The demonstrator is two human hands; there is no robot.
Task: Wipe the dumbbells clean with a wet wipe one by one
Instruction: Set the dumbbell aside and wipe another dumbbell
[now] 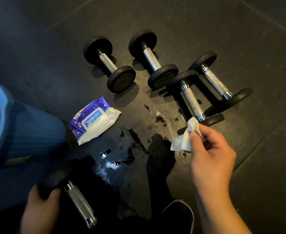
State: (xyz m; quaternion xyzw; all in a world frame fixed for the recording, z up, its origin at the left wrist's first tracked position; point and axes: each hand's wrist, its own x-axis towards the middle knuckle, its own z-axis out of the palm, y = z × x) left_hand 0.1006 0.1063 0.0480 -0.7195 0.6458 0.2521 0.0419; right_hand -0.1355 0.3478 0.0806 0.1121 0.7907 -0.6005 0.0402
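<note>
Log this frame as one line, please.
left hand: grips dumbbell | right hand: pinches wipe | floor: four dumbbells, wipe pack

left grip (40, 205) curled, right grip (211, 149) pinching

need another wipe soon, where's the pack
The wipe pack lies on the floor, left of centre, beside the blue-clad knee and below the leftmost dumbbell.
</note>
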